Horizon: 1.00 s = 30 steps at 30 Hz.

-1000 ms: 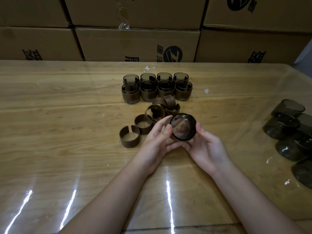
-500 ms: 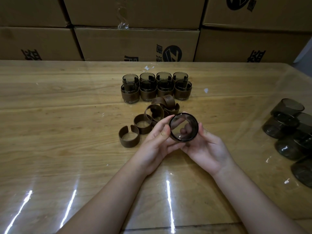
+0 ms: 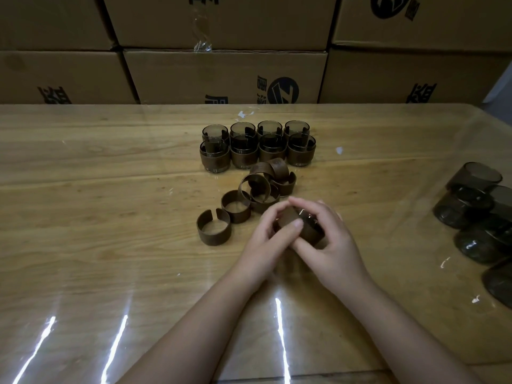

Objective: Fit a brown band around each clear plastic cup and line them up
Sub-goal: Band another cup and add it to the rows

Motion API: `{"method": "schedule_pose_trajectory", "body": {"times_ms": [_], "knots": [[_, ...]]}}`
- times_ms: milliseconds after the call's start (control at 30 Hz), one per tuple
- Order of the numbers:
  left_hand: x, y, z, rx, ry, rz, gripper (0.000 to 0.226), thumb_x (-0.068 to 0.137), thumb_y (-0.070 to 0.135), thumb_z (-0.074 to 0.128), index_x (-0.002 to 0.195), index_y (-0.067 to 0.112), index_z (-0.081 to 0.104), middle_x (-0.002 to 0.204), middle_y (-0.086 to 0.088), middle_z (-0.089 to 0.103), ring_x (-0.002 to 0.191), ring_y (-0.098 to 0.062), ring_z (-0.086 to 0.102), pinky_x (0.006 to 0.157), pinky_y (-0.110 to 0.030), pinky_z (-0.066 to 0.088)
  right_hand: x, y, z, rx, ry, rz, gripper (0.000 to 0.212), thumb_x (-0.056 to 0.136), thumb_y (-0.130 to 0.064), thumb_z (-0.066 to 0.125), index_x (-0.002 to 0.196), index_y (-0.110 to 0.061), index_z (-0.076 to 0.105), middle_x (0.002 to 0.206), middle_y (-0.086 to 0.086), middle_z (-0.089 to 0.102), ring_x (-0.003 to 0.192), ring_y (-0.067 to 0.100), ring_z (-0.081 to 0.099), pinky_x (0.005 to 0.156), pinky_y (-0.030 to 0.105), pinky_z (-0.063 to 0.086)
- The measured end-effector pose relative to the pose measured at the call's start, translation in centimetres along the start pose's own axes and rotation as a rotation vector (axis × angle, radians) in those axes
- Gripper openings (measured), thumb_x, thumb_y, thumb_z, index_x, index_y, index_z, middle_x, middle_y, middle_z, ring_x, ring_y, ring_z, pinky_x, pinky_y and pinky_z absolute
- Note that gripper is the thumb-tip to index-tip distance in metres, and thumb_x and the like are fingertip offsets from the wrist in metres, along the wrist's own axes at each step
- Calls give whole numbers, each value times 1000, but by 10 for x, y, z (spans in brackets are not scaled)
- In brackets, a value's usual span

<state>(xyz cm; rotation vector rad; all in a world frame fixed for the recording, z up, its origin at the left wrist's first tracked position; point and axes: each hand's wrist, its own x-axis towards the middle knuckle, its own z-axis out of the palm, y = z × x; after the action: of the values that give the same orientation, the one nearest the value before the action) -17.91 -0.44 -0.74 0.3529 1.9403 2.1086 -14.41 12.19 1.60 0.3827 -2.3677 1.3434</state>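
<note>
Both hands are meeting near the middle of the wooden table (image 3: 97, 189), closing on one banded cup (image 3: 304, 228) that is lying tilted on its side between them. The left hand (image 3: 263, 242) is curling its fingers over the top of the cup and pressing its thumb against the brown band (image 3: 291, 217). The right hand (image 3: 335, 245) is wrapping its fingers round the far side, so most of the clear wall is being covered; only a small dark, glinting patch is showing between the fingers. Whether the band is sitting fully in place cannot be told, since the hands are hiding its edges and its split.

Just beyond the hands, a heap of loose bands (image 3: 266, 184) is lying tangled, some overlapping so their number is hard to count. Two more are sitting apart to the left: a closed-looking ring (image 3: 236, 206) and a split band (image 3: 214, 227) with its gap facing away.

Farther back, finished cups (image 3: 256, 146) are standing upright in two rows of four, the rear row partly hidden behind the front one.

At the right edge, bare cups (image 3: 471, 206) are lying in a dim cluster, blurring together and being cut off by the frame. Cardboard boxes (image 3: 221, 76) are stacking up behind the table, their printing cropped and unreadable. Glare streaks are crossing the near tabletop.
</note>
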Motion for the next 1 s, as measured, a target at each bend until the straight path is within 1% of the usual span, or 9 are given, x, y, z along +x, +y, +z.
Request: {"method": "schedule_pose_trajectory", "body": {"times_ms": [67,200,267,367,500,567,667,833,1000], "knots": [[1,1,-3,-115,-23,-35,48,81,30,58,128,19,56,128,-16,59,117,-30,60,95,-42,51,0,3,-2,35,-8,18,64,80,-17,73,118,-61,45,114,-38,50,115,-8,45,102,22,36],[1,2,-6,-282,8,-35,36,87,33,50,120,23,61,121,-10,66,108,-24,66,73,-34,57,3,4,-6,230,30,59,72,74,-28,76,127,-61,40,114,-20,57,125,2,48,101,12,36],[-1,4,-4,-256,-6,-34,36,89,40,50,121,26,61,121,-5,67,110,-20,66,75,-31,56,4,4,-5,240,6,40,74,72,-31,75,130,-58,38,114,-16,59,127,3,48,104,15,36],[-2,5,-4,-195,-74,-57,50,85,51,55,130,28,56,128,-7,63,115,-24,63,84,-38,55,2,4,0,202,-56,12,75,72,-38,75,134,-55,35,122,-11,58,126,6,49,108,25,38],[-3,10,-7,-454,-85,-145,53,93,50,46,131,14,55,126,-21,62,112,-32,64,73,-39,58,3,10,-1,297,-28,24,72,76,-40,70,138,-43,35,128,-14,55,127,11,49,109,32,39],[-3,11,-8,-563,-78,-168,60,92,49,41,133,7,52,126,-23,61,113,-34,62,77,-41,58,5,14,-1,336,-53,64,68,76,-41,69,136,-43,37,132,-15,54,128,8,49,106,27,40],[0,9,-9,-605,-53,-140,53,93,46,39,135,15,50,129,-20,61,116,-37,61,83,-45,57,5,20,-1,374,-116,121,61,76,-43,67,132,-44,43,137,-15,52,130,5,46,100,17,42],[2,7,-10,-657,-40,-121,49,92,45,51,135,21,51,131,-18,59,117,-34,60,81,-44,56,7,23,-1,396,-132,152,54,77,-43,67,128,-45,48,134,-21,53,125,2,50,98,20,44],[3,6,-12,-652,-67,-108,57,86,28,62,139,13,45,134,-22,55,118,-38,59,83,-45,56,9,25,-1,469,-137,193,47,83,-33,63,128,-33,52,124,-24,59,115,5,59,90,21,49]]}}
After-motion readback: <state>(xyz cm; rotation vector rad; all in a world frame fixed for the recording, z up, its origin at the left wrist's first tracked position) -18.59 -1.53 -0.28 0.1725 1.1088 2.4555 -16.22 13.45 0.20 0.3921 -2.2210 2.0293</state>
